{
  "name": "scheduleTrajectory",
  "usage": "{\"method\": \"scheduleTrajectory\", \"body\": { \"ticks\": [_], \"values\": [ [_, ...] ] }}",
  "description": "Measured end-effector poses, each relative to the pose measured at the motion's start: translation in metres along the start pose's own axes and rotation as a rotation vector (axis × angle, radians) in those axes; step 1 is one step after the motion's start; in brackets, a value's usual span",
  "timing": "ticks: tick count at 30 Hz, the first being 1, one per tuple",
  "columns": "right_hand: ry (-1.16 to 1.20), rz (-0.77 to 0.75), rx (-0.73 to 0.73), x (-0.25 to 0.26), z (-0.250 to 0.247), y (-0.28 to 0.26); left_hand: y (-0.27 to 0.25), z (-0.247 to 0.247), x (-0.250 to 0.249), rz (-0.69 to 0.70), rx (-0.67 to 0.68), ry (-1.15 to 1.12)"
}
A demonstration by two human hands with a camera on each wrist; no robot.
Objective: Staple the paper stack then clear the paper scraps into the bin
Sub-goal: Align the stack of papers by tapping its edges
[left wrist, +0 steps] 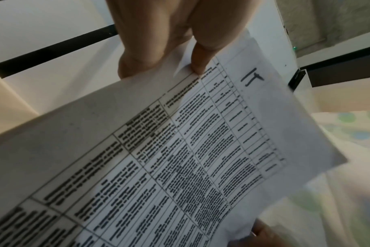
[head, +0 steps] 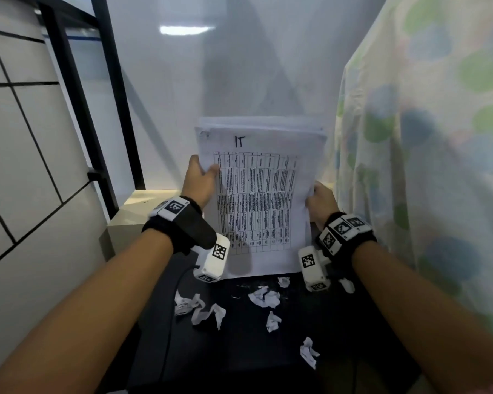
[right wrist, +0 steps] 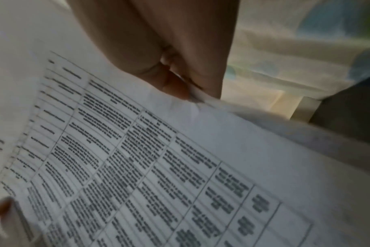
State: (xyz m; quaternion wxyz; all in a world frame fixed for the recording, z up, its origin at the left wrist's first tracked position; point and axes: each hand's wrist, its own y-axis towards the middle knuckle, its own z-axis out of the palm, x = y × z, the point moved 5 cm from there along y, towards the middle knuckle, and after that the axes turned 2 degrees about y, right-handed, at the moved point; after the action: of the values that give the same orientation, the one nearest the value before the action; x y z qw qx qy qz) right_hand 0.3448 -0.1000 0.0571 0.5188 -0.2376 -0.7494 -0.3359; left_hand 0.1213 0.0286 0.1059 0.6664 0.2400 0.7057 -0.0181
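Both hands hold the paper stack [head: 261, 194] upright betw. them, lifted off the dark worktop [head: 239, 351]. Left hand [head: 197, 180] grips the stack's left edge approx. mid-height: thumb [head: 212, 169] laid over the printed front, fingers curled round behind. Left wrist view shows same pinch, thumb tip [left wrist: 197, 65] pressed on the sheet's margin next to the table grid, w/ the stack [left wrist: 180, 150] fanning out below it. Right hand [head: 320, 203] grips the right edge, a bit lower than the left; right wrist view shows its fingers [right wrist: 180, 86] closed on the paper edge, pinching it w/ a small crease there, stack [right wrist: 158, 167] spreading below. Neither hand holds anything else.

Front sheet faces the camera: printed table w/ dense text, handwritten "IT" near the top. Sheets behind sit slightly offset at the top edge, so stack isn't squared. Bottom edge hangs just above the worktop's far part; can't tell if it touches.

Paper scraps [head: 264, 298] lie crumpled on the worktop below & nearer the person than the stack, between the two forearms: a cluster toward the left side [head: 199, 307], some mid, one toward the near right [head: 308, 352]. All well apart from both hands.

Dotted cloth [head: 424, 166] hangs on the right, just beside the right hand.
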Motion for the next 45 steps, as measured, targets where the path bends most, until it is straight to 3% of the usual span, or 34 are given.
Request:
{"method": "scheduleTrajectory", "body": {
  "ticks": [5,9,15,20,24,28,31,33,35,37,40,45],
  "values": [
    [-0.241,0.066,0.102,-0.013,-0.004,-0.008,-0.003,0.001,-0.001,-0.035,0.029,0.011],
    [-0.433,0.111,0.102,-0.011,-0.007,-0.018,-0.006,0.006,-0.005,-0.027,0.061,0.022],
    [-0.401,0.055,0.072,0.001,-0.012,-0.015,-0.004,0.004,-0.007,0.000,0.017,0.000],
    [-0.367,0.019,0.241,0.009,0.004,-0.019,-0.007,0.003,-0.015,0.015,-0.033,-0.030],
    [-0.166,-0.025,0.210,0.030,0.011,-0.017,-0.002,-0.002,-0.028,0.069,-0.096,-0.066],
    [0.158,0.049,0.203,0.046,0.009,-0.024,0.005,-0.016,-0.036,0.144,-0.152,-0.052],
    [0.522,0.025,0.330,0.064,0.011,-0.046,0.003,-0.024,-0.031,0.153,-0.177,-0.044],
    [0.468,-0.029,0.374,0.071,0.015,-0.059,-0.003,-0.025,-0.030,0.170,-0.187,-0.041],
    [0.139,-0.119,0.349,0.069,0.023,-0.063,-0.007,-0.023,-0.030,0.158,-0.178,-0.036],
    [0.010,-0.117,0.236,0.062,0.027,-0.056,-0.006,-0.022,-0.028,0.156,-0.165,-0.012],
    [0.172,-0.007,0.021,0.056,0.019,-0.040,-0.005,-0.020,-0.022,0.134,-0.108,-0.014],
    [0.194,0.066,0.026,0.048,0.020,-0.037,-0.012,-0.018,-0.012,0.110,0.033,0.050]
  ]
}}
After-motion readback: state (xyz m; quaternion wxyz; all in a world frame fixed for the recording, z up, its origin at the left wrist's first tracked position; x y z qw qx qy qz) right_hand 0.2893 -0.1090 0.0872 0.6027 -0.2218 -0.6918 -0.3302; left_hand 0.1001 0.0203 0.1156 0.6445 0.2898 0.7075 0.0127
